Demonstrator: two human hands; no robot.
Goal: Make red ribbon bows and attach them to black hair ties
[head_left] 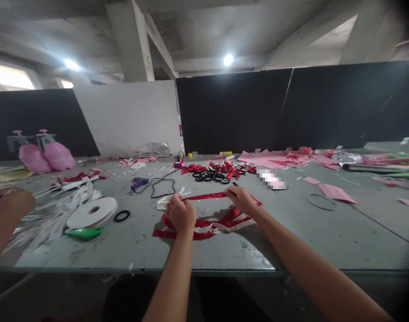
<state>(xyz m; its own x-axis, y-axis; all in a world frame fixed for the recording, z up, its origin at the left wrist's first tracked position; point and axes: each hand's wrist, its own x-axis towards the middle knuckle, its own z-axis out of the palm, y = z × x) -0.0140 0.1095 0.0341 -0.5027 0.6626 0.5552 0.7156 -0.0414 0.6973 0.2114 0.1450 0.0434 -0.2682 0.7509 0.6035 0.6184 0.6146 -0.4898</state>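
Observation:
A red ribbon (206, 196) is stretched between my two hands, just above the table. My left hand (181, 213) is closed on its left part, with white strip ends showing by the fingertips. My right hand (240, 198) pinches the ribbon farther right, and a short red end hangs out past it. Under and between the hands lies a loose pile of red and white ribbons (211, 227). Beyond them rests a heap of black rings with red bows (212, 175).
To the left are a white ribbon roll (93, 212), a green object (85, 233), a black ring (122, 216) and a blue glue gun (139, 183) with a cord. Another person's hands (14, 201) work at the far left. Pink sheets (336, 192) lie right, near a grey ring (322, 202).

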